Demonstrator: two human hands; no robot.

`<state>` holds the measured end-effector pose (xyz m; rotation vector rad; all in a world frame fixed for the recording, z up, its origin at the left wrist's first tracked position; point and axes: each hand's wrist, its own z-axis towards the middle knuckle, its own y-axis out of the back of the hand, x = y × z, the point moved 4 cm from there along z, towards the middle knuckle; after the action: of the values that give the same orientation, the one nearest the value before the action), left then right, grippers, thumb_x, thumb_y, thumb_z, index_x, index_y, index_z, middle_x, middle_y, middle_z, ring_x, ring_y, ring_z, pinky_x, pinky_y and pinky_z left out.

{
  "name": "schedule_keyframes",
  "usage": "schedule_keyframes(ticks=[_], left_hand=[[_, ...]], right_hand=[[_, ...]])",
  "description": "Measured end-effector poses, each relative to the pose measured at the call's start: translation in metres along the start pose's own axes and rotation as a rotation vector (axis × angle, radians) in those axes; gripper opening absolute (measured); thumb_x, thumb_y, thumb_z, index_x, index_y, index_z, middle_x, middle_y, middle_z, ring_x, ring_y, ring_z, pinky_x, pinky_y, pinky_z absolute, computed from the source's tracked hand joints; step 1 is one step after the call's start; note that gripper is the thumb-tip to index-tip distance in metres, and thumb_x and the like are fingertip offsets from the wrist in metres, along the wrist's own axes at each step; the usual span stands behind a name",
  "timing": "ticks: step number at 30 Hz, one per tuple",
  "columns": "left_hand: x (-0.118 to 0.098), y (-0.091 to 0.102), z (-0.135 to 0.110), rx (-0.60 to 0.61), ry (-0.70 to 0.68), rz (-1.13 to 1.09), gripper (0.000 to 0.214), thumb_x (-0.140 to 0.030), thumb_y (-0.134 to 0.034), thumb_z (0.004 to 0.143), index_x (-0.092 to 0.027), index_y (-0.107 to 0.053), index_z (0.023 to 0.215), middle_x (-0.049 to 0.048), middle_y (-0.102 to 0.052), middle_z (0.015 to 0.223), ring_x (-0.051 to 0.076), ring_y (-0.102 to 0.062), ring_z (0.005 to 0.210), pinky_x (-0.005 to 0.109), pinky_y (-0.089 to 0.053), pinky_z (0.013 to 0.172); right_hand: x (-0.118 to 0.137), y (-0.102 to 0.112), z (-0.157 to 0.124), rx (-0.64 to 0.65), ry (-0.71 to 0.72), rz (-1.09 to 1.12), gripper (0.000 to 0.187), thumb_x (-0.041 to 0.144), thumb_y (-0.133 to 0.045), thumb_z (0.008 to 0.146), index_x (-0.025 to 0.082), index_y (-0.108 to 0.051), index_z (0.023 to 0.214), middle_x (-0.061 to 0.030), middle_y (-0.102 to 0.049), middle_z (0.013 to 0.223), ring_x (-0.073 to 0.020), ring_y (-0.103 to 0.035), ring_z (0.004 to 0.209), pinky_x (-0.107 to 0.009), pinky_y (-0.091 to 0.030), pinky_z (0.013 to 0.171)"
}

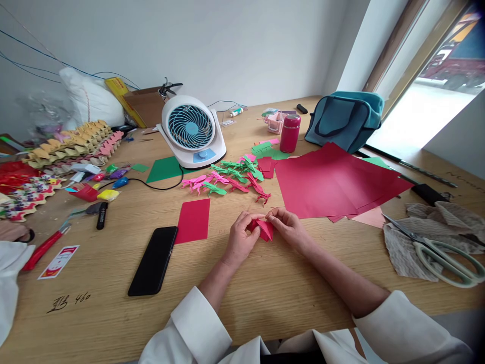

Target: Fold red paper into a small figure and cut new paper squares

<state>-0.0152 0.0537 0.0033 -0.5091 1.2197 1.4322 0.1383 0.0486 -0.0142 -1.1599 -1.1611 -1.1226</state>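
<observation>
Between my two hands is a small piece of folded red paper (pixel 267 230), held just above the table. My left hand (pixel 243 233) pinches its left side with thumb and fingers. On its upper right edge, the fingertips of my right hand (pixel 288 226) are closed. Beyond the hands lies a cluster of folded paper figures in green (pixel 231 171), pink (pixel 197 183) and red (pixel 258 186). A red paper rectangle (pixel 194 220) lies flat to the left, and large red sheets (pixel 333 182) are stacked to the right.
A black phone (pixel 153 260) lies left of my arms. Behind the figures stand a white fan (pixel 193 129) and a red flask (pixel 290 133). Scissors (pixel 435 247) rest on a cloth (pixel 405 253) at right, near a blue bag (pixel 343 121). Another person's white sleeve (pixel 9 283) shows at far left.
</observation>
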Motion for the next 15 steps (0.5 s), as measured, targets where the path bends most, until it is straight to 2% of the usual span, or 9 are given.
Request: schedule_keyframes(ticks=[5,11,15], left_hand=[[-0.0006,0.0057,0.0019,-0.087,0.024,-0.028,0.005,-0.019,-0.063,0.084,-0.019,-0.068,0.085,0.0046,-0.060,0.089,0.017,-0.058,0.088,0.026,-0.045,0.078],[0.0051,0.0036,0.0022,-0.042,0.154,-0.126,0.016,-0.031,-0.063,0.086,-0.017,-0.064,0.079,0.0016,-0.058,0.079,0.014,-0.054,0.074,0.022,-0.042,0.067],[0.0085,0.0046,0.0023,-0.090,0.166,-0.241,0.018,-0.033,-0.066,0.083,-0.016,-0.062,0.077,0.0026,-0.059,0.083,0.015,-0.056,0.082,0.023,-0.045,0.074]], right_hand=[[0.0020,-0.0007,-0.0009,0.040,-0.008,-0.041,0.039,0.059,-0.063,0.081,0.020,-0.058,0.076,0.0018,-0.054,0.067,-0.0132,-0.047,0.062,-0.027,-0.040,0.060],[0.0076,-0.0068,-0.0038,0.164,-0.020,0.064,0.041,0.061,-0.065,0.079,0.020,-0.062,0.078,0.0011,-0.058,0.067,-0.0134,-0.052,0.061,-0.028,-0.046,0.062],[0.0077,-0.0081,-0.0039,0.185,-0.036,0.101,0.043,0.062,-0.069,0.076,0.020,-0.063,0.081,0.0008,-0.060,0.069,-0.0123,-0.053,0.058,-0.027,-0.046,0.060]])
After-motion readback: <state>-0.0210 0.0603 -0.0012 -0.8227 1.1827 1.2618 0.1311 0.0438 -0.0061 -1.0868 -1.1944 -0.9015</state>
